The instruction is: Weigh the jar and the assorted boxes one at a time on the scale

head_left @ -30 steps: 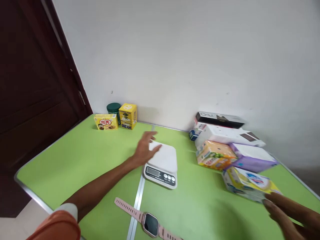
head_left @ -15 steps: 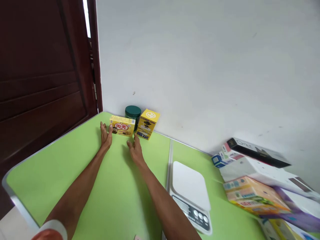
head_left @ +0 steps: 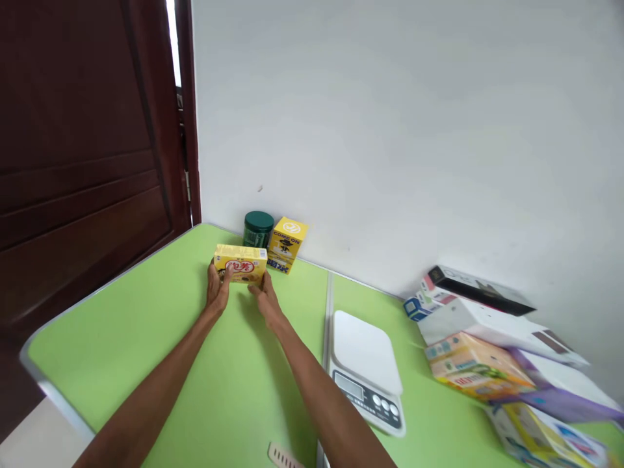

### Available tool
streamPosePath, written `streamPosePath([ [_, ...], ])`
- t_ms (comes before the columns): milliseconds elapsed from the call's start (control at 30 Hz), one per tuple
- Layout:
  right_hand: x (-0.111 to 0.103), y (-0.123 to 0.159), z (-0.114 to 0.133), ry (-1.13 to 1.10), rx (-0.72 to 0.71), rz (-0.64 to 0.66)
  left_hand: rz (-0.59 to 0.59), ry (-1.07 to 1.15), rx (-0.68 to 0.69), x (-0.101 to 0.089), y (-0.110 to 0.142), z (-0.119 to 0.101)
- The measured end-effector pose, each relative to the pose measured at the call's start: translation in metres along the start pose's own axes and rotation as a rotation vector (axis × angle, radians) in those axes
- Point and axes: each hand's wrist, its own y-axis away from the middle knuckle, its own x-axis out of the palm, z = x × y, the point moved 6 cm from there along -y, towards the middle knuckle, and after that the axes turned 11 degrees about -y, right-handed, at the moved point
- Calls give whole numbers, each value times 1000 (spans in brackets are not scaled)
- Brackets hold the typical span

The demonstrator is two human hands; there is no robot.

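A yellow snack box with red Chinese lettering is held between both hands near the far corner of the table. My left hand grips its left end, with the thumb across the front face. At its lower right corner, my right hand is closed on the box. Just behind stands a jar with a dark green lid, its lower part hidden by the snack box. Beside the jar, a taller yellow box marked "COME ON" stands upright against the wall.
A white kitchen scale lies right of the seam in the green table. Several stacked boxes line the right side by the wall. A pale perforated strap shows at the bottom edge. A dark wooden door stands left.
Both hands have closed on the snack box, which has come slightly toward me, away from the jar and the taller box. The view has shifted a little.
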Motion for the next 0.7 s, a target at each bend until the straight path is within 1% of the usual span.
streamPosePath([
  [67,-8,25,17,-66,84,-12,23,33,11,-5,25,-10],
  [100,-15,38,27,-55,100,-22,48,54,28,-5,37,-19],
  [167,-38,63,51,-1,93,-69,115,107,87,1,63,-42],
  [233,-71,88,77,58,56,-135,210,176,171,15,90,-70],
  [300,-108,116,101,121,20,-206,331,239,259,35,120,-97],
  [367,-145,145,119,187,-3,-272,457,264,323,58,149,-116],
  [400,-161,159,125,212,-6,-302,512,254,343,69,163,-122],
  [467,-188,185,130,238,0,-349,610,214,369,89,186,-127],
  [533,-207,207,126,240,14,-387,688,182,383,105,203,-127],
  [600,-221,221,119,247,27,-427,736,155,396,116,214,-126],
  [700,-233,231,108,288,51,-499,753,111,412,125,220,-125],
])
